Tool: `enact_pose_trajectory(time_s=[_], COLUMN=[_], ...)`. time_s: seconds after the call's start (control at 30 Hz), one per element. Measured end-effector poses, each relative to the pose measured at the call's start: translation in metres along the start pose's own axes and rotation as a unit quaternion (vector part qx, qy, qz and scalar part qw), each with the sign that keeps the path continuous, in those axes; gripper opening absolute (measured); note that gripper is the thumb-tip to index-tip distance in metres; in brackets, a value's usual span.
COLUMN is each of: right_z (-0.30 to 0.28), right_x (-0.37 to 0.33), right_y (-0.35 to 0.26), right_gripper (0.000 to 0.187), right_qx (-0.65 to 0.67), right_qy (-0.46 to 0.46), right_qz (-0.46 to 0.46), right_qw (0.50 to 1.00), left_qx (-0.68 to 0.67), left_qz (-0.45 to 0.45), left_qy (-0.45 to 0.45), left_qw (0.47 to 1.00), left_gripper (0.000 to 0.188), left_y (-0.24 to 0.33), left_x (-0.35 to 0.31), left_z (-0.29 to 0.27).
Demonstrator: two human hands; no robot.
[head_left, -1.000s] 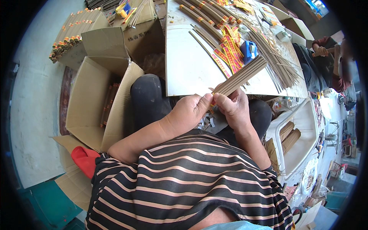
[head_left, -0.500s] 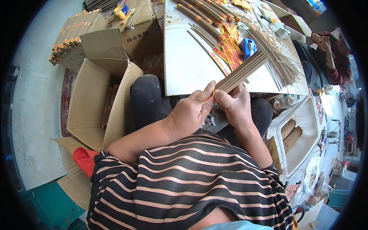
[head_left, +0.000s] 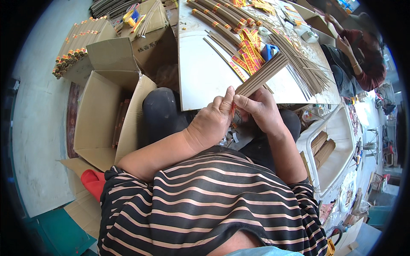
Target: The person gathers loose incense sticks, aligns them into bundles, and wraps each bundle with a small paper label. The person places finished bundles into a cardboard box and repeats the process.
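Observation:
A bundle of thin brown incense sticks (head_left: 265, 76) slants up and to the right from my hands, over the table's near edge. My left hand (head_left: 210, 123) is closed round its lower end, where a bit of a red and yellow paper band shows. With its thumb pressed near that band, my right hand (head_left: 264, 112) grips the bundle from the other side. Its fingers are partly hidden behind the sticks. Beyond the bundle lie red and yellow paper labels (head_left: 251, 55) and a blue tape dispenser (head_left: 269, 52). Loose incense sticks (head_left: 305, 70) fan out to the right.
Banded bundles (head_left: 213, 20) lie at the back of the white table (head_left: 196, 77). An open cardboard box (head_left: 100, 115) with bundles inside stands left; more bundles (head_left: 81, 40) are stacked behind it. A white tub (head_left: 341, 145) is right. A co-worker (head_left: 363, 55) sits at far right.
Both hands stay on the bundle; its upper end has moved slightly left, and my right thumb has shifted a little along it. The co-worker's hands have come apart, one raised. The whole view has shifted slightly.

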State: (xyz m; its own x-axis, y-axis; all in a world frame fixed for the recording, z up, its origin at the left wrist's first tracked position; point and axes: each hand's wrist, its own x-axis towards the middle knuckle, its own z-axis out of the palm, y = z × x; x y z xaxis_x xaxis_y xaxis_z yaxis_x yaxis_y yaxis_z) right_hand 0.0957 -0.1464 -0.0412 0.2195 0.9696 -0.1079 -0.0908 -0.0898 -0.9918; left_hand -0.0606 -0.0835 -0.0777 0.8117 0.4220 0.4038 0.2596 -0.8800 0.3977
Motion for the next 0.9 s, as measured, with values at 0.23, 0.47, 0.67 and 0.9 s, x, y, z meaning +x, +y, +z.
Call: enact_pose_trajectory(time_s=[0.23,0.47,0.67,0.9], right_z=[-0.005,-0.002,-0.004,-0.004], right_x=[0.01,0.009,0.008,0.008], right_y=[0.002,-0.008,-0.013,-0.016], right_gripper=[0.04,0.036,0.041,0.034], right_qx=[-0.064,-0.042,-0.006,0.029], right_qy=[-0.019,-0.02,-0.062,-0.095], right_qz=[-0.054,-0.017,-0.045,-0.069], right_qw=[0.996,0.999,0.997,0.993], left_qx=[0.055,-0.115,-0.23,-0.499], left_qz=[0.014,-0.051,-0.059,-0.104], left_qy=[0.019,0.021,0.011,-0.078], left_qw=[0.998,0.992,0.971,0.857], left_gripper=[0.061,0.061,0.056,0.053], left_y=[-0.001,-0.001,-0.001,0.001], left_x=[0.005,0.005,0.009,0.019], left_z=[0.004,-0.002,-0.015,-0.04])
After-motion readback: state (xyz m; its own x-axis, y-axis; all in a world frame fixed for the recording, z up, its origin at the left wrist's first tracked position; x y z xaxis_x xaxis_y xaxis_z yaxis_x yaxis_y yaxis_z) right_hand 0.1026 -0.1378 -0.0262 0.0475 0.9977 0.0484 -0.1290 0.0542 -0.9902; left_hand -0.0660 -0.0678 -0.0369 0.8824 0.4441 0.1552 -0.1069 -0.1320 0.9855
